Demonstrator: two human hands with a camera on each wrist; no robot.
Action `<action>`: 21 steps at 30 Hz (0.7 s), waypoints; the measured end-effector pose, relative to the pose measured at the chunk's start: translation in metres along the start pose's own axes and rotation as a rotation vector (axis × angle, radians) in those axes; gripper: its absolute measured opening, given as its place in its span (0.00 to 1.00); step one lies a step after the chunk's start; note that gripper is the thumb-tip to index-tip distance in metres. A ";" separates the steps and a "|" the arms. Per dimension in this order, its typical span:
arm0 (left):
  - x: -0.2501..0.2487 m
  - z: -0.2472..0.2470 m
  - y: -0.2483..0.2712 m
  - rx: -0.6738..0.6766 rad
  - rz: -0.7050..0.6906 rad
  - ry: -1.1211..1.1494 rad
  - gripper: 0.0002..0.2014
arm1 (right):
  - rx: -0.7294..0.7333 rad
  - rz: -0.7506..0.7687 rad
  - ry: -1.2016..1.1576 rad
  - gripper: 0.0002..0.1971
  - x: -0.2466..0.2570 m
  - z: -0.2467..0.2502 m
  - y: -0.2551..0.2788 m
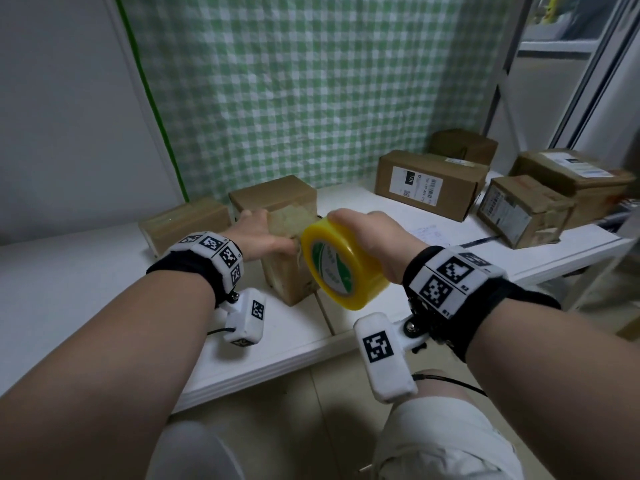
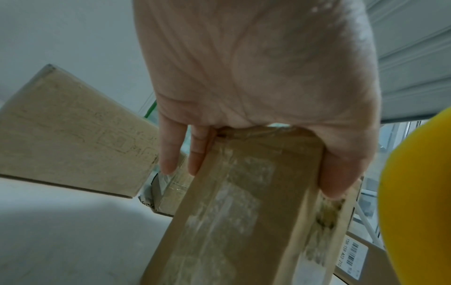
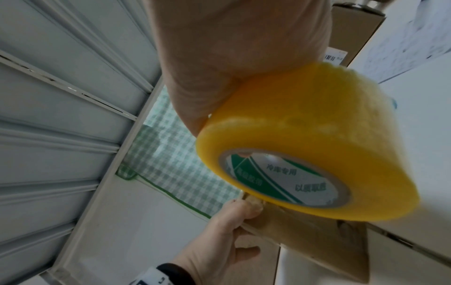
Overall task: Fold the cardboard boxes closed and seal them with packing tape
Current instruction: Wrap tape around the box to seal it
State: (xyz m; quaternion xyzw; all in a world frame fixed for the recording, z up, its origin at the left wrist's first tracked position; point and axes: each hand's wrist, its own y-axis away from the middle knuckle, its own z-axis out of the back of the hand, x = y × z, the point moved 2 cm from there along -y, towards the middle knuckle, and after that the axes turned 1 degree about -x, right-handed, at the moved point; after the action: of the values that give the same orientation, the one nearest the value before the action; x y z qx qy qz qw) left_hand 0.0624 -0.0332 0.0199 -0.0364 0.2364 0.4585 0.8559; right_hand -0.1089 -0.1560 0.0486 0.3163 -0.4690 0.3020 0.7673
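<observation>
A small brown cardboard box [image 1: 287, 268] stands on end on the white table [image 1: 104, 289], old tape across its faces [image 2: 231, 202]. My left hand [image 1: 258, 233] grips its top, thumb [image 2: 341, 173] on one side and fingers [image 2: 168, 154] down the other. My right hand [image 1: 370, 237] holds a yellow roll of packing tape [image 1: 343, 265] by its rim, right beside the box's upper right edge. In the right wrist view the tape roll [image 3: 312, 146] hangs just above the box [image 3: 317, 237]; its green and white core faces the camera.
Two more closed boxes [image 1: 273, 195] [image 1: 183, 223] sit behind the held one. Several labelled boxes [image 1: 429, 183] [image 1: 519, 209] stand at the back right. A green checked cloth [image 1: 294, 81] hangs behind the table. The table's front edge [image 1: 277, 372] is near my knees.
</observation>
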 end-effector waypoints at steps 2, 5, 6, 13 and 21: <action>0.000 0.000 0.000 -0.002 0.007 0.002 0.57 | 0.010 -0.014 -0.006 0.25 -0.007 0.000 0.000; 0.001 -0.001 -0.001 -0.007 -0.005 0.010 0.50 | 0.024 -0.030 -0.008 0.27 -0.016 0.000 -0.001; 0.001 -0.001 -0.001 -0.010 -0.005 0.009 0.49 | 0.030 -0.032 -0.009 0.27 -0.017 0.000 -0.001; 0.002 -0.003 0.003 -0.019 -0.006 0.069 0.52 | 0.058 -0.038 0.013 0.32 -0.024 -0.006 -0.003; 0.021 -0.002 0.016 0.040 0.091 0.579 0.22 | 0.012 0.095 -0.087 0.27 0.010 0.001 0.000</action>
State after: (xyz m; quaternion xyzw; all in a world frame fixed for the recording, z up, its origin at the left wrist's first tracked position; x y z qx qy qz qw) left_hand 0.0587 -0.0086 0.0110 -0.1382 0.4813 0.4620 0.7320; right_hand -0.1055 -0.1553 0.0580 0.3111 -0.5147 0.3269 0.7290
